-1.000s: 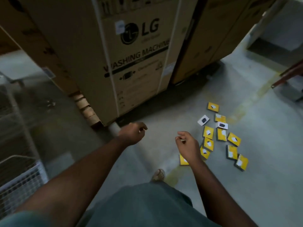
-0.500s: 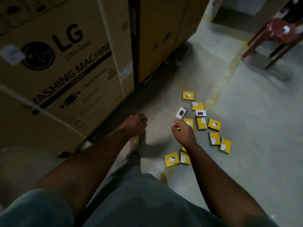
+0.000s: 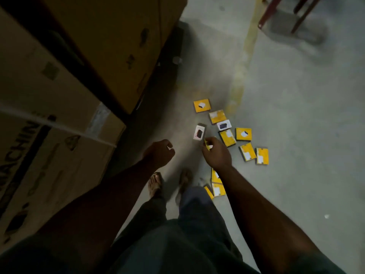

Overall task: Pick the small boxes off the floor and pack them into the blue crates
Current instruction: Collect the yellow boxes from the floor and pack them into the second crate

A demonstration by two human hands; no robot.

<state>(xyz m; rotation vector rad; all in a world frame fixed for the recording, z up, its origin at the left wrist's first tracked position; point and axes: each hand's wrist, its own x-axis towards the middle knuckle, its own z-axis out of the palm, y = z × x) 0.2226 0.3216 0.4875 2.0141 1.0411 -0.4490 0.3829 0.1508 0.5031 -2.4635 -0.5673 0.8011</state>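
Note:
Several small flat boxes lie scattered on the grey concrete floor, most of them yellow (image 3: 201, 106) (image 3: 243, 134) (image 3: 262, 156), two of them white (image 3: 199, 132) (image 3: 224, 125). More yellow boxes (image 3: 218, 189) lie beside my right foot. My right hand (image 3: 216, 153) hangs above the cluster with loosely curled fingers, and it partly hides one yellow box on the floor. My left hand (image 3: 160, 152) hangs loosely curled to the left of the boxes and holds nothing. No blue crate is in view.
Tall cardboard washing-machine cartons (image 3: 59, 135) (image 3: 118, 46) stand close on the left. A faded yellow floor line (image 3: 243, 62) runs past the boxes. Red chair legs (image 3: 276, 12) stand at the top right. My sandalled feet (image 3: 155, 182) are just left of the boxes.
I have stepped nearer the boxes, which now lie just ahead of my feet. The wire basket at lower left has left the view. Both hands stay loosely curled.

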